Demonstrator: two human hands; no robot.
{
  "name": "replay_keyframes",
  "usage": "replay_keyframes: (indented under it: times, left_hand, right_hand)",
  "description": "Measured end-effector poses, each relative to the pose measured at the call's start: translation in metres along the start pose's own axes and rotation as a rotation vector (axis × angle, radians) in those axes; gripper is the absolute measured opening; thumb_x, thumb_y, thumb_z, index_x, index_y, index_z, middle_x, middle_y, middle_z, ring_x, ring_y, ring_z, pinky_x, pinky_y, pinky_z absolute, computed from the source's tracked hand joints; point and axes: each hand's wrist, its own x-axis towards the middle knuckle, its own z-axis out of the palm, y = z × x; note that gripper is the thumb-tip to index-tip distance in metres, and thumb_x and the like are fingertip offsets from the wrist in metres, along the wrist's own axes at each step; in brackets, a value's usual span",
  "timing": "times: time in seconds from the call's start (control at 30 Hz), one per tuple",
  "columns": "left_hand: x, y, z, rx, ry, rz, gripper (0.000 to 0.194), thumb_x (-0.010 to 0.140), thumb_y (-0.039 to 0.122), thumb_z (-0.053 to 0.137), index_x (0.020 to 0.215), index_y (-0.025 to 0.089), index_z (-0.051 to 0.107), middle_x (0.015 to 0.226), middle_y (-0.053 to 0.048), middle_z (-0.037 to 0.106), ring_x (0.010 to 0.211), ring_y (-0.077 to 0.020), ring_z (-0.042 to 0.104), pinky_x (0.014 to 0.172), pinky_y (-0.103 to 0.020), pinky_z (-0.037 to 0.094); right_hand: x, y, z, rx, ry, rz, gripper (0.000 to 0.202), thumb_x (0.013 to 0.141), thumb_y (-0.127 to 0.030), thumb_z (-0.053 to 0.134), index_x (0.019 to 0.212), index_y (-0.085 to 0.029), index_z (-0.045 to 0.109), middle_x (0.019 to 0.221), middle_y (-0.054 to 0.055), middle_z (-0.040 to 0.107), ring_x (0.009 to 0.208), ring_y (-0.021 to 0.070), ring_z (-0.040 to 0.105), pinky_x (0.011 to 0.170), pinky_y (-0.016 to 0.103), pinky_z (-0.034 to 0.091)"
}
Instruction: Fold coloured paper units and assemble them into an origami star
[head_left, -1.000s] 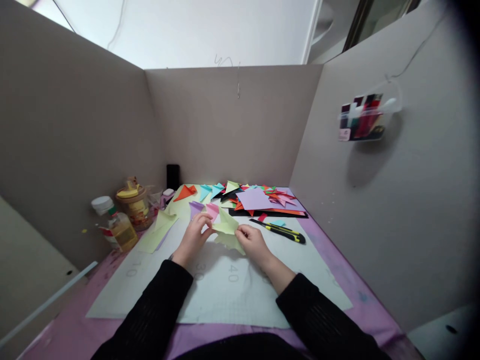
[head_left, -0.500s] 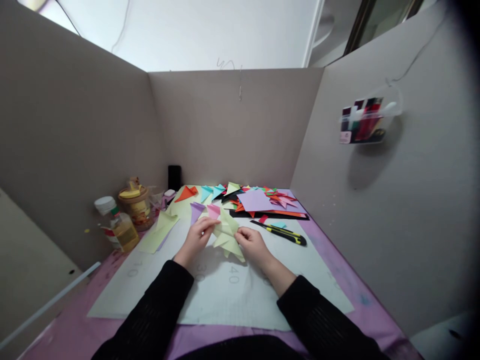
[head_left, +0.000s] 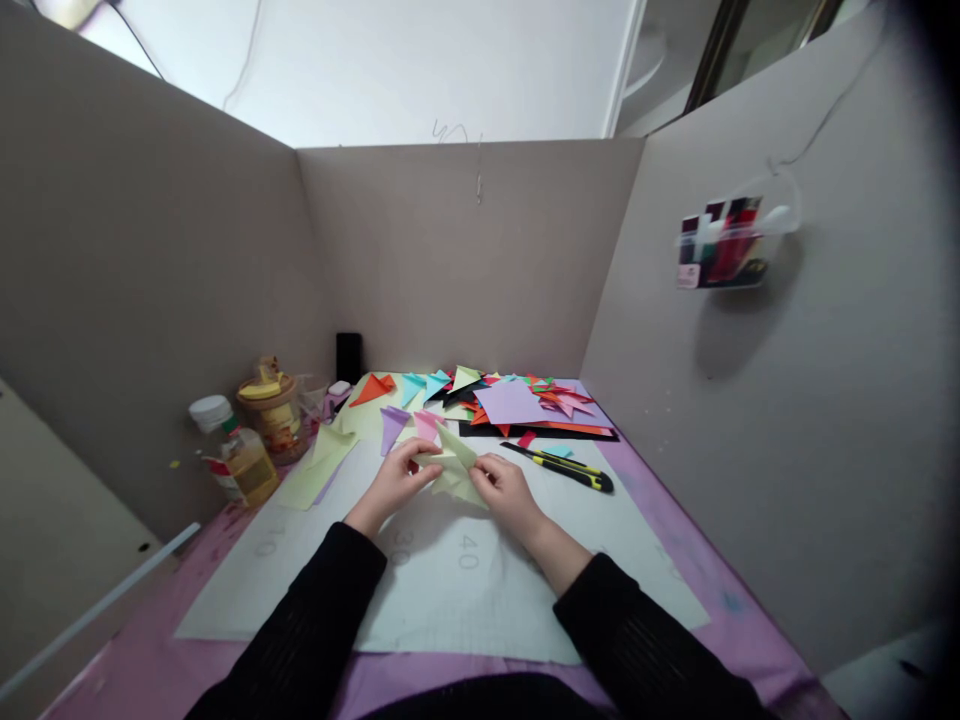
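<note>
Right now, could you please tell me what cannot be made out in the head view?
In the head view:
- Green paper: its far side faces away; the left hand and right hand cover the parts they grip.
- White sheet: partly covered by the black sleeves.
- Purple paper: hides whatever lies directly beneath.
- Bottle: label text too small.
- Wall holder: contents blurred.

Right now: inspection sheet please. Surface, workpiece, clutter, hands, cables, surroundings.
Surface: white sheet, printed numbers, over purple cover.
Workpiece: folded pale-green paper, centre, partly hidden.
Clutter: coloured papers at back; black-and-yellow cutter, right; bottle and tub, left.
Hands: left hand and right hand pinch the workpiece.
Cables: dark line, upper left, possibly a cable; thin cord or wire, upper right.
Surroundings: grey partitions left, back and right; hung container at right.
</note>
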Motion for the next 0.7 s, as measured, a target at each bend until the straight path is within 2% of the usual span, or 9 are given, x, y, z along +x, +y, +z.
replay_keyframes:
  times: [0.2,0.43,0.57,0.7]
  left_hand:
    - [0.0,0.002,-0.001,0.004,-0.077,0.067,0.025,0.079,0.031,0.064,0.101,0.02,0.069,0.099,-0.008,0.062,0.084,-0.0182,0.058,0.06,-0.024,0.043]
    - [0.002,-0.003,0.003,-0.002,-0.083,0.028,0.018,0.078,0.034,0.064,0.075,0.018,0.071,0.086,-0.007,0.063,0.082,-0.0192,0.057,0.068,-0.027,0.045]
    - [0.002,-0.007,0.006,0.055,-0.135,-0.016,0.03,0.085,0.034,0.052,0.064,0.016,0.065,0.079,-0.006,0.063,0.075,-0.0175,0.057,0.071,-0.028,0.044]
    - [0.002,-0.008,0.006,0.111,-0.043,-0.09,0.026,0.083,0.036,0.052,0.069,0.017,0.064,0.069,-0.002,0.062,0.067,-0.0165,0.056,0.063,-0.026,0.043]
  right_hand:
    - [-0.001,0.001,0.0,-0.059,0.002,-0.063,0.019,0.084,-0.019,0.047,0.073,-0.018,0.063,0.069,0.003,0.059,0.065,0.0159,0.054,0.063,0.026,0.04]
    - [-0.002,0.003,0.002,-0.046,-0.038,-0.078,0.02,0.084,-0.018,0.046,0.081,-0.018,0.066,0.074,0.005,0.063,0.071,0.0171,0.058,0.068,0.027,0.042]
    - [0.0,0.003,0.002,0.007,-0.032,0.008,0.018,0.081,-0.02,0.048,0.077,-0.018,0.066,0.075,0.005,0.064,0.072,0.0172,0.058,0.067,0.027,0.042]
    - [0.004,0.008,0.002,0.126,0.021,0.221,0.016,0.078,-0.026,0.05,0.068,-0.018,0.06,0.065,0.001,0.058,0.063,0.0153,0.052,0.059,0.025,0.038]
